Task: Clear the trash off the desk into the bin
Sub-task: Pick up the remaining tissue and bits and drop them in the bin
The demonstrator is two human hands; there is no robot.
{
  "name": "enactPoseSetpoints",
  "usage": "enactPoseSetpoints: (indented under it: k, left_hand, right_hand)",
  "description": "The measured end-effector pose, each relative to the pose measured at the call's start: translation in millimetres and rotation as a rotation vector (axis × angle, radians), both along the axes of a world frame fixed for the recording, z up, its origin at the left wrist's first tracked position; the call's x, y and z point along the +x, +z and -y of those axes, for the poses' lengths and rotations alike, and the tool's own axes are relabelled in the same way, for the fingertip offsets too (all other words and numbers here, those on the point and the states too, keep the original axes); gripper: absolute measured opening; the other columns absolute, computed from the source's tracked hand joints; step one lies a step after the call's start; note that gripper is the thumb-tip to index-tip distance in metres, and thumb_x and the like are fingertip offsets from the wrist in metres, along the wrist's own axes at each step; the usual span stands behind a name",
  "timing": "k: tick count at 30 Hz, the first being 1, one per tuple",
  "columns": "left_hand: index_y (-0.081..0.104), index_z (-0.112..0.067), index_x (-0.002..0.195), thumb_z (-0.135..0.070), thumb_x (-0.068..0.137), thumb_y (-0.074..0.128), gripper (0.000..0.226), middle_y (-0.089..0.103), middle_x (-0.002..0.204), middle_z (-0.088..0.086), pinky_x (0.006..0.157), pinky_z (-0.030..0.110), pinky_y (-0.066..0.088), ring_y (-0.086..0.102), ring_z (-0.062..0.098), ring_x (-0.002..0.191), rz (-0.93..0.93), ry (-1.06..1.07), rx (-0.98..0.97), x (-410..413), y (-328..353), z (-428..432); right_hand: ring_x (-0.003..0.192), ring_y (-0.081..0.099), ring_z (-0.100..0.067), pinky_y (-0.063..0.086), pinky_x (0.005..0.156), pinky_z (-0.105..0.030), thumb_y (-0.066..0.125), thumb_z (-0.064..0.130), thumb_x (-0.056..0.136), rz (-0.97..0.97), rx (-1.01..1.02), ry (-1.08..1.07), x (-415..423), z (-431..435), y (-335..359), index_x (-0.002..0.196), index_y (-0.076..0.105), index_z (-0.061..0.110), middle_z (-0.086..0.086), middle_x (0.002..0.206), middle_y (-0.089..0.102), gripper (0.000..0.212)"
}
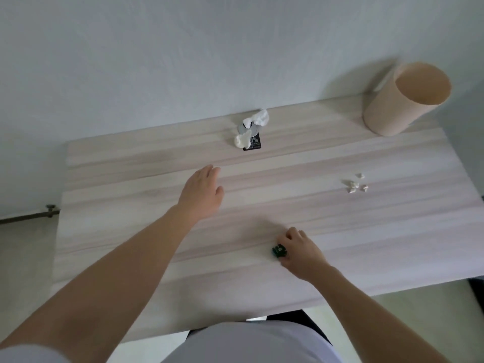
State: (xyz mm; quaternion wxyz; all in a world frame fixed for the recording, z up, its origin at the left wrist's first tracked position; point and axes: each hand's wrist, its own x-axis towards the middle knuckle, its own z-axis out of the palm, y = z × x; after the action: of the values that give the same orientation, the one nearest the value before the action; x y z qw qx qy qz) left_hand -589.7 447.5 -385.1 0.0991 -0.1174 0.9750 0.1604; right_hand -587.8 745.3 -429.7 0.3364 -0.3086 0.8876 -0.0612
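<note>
The right hand's fingers [286, 238] curl down and pinch a small green scrap [279, 250] lying on the bench [131, 179] at about 6 o'clock, close to the near edge. The right hand [301, 251] arches over it with the wrist low, likely so the piece can be lifted straight off the flat top.

The left hand's fingers [210, 171] are straight and close together, holding nothing. The left hand [201, 193] stretches palm-down toward 12 o'clock, which reads as a reach for the next litter. There, near the far edge, two tissue wads [258, 117] lie over a grey disc [245, 128] and a black card [255, 145].

At 3 o'clock a cluster of white scraps [355, 185] sits well apart from both hands. The bin [398, 108], beige and open-topped, stands on the bench at 2 o'clock beside the wall [157, 61], so each piece must be carried across to it.
</note>
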Motion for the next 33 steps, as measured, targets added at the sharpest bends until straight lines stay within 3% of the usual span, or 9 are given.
enactPoseSetpoints:
  k: [5,7,9,13,18,23,33]
  left_hand:
    - [0.045,0.0,0.127,-0.028,0.083,0.033,0.054,0.05,0.129,0.022,0.097,0.046,0.042,0.05,0.04,0.114,-0.007,-0.013,-0.005,-33,-7,-3]
    - [0.043,0.0,0.131,-0.026,0.086,0.043,0.052,0.047,0.134,0.021,0.1,0.047,0.041,0.048,0.04,0.118,-0.001,-0.007,0.005,-52,-10,-4]
    - [0.042,-0.002,0.131,-0.021,0.086,0.051,0.05,0.047,0.133,0.019,0.097,0.046,0.041,0.048,0.039,0.116,-0.005,0.0,0.008,-74,-13,-7]
    - [0.042,-0.008,0.129,-0.019,0.085,0.053,0.048,0.048,0.13,0.014,0.089,0.047,0.045,0.049,0.038,0.11,-0.03,0.009,0.04,-114,-20,-9]
    - [0.044,-0.016,0.124,-0.019,0.083,0.054,0.042,0.048,0.128,0.013,0.077,0.047,0.05,0.051,0.039,0.103,-0.02,-0.016,0.006,-152,-36,-4]
    - [0.054,-0.018,0.117,-0.025,0.085,0.061,0.033,0.044,0.132,0.006,0.078,0.046,0.052,0.048,0.031,0.113,0.029,-0.038,0.01,-175,-54,-6]
    - [0.056,-0.009,0.088,0.0,0.078,0.058,0.013,0.054,0.095,0.009,0.06,0.039,0.046,0.052,0.03,0.09,-0.076,-0.005,0.091,-174,-78,21]
  right_hand:
    - [0.095,0.057,-0.029,0.048,0.074,-0.034,0.057,0.03,0.081,0.103,-0.023,-0.027,-31,8,-5,0.103,0.058,0.019,-0.005,0.108,0.058,0.024]
    - [0.084,0.056,-0.028,0.042,0.065,-0.032,0.05,0.025,0.081,0.095,-0.007,-0.049,-51,12,0,0.093,0.056,0.019,-0.006,0.093,0.062,0.015]
    - [0.074,0.052,-0.027,0.036,0.058,-0.031,0.047,0.021,0.081,0.065,0.01,-0.061,-73,17,7,0.082,0.048,0.018,-0.005,0.078,0.057,0.004]
    - [0.066,0.045,-0.026,0.029,0.047,-0.03,0.046,0.018,0.082,0.007,-0.012,-0.072,-123,25,23,0.077,0.039,0.015,-0.001,0.066,0.047,0.009]
    - [0.065,0.048,-0.024,0.031,0.049,-0.03,0.046,0.014,0.083,-0.02,-0.049,-0.133,-183,38,30,0.079,0.041,0.015,-0.001,0.067,0.049,0.006]
    - [0.069,0.048,-0.029,0.034,0.053,-0.033,0.047,0.012,0.083,-0.045,-0.079,-0.173,-223,56,31,0.084,0.042,0.013,-0.004,0.071,0.051,0.006]
    - [0.065,0.049,-0.022,0.032,0.048,-0.029,0.047,0.008,0.083,-0.1,-0.145,-0.191,-279,105,27,0.091,0.045,0.014,0.0,0.07,0.051,0.01]
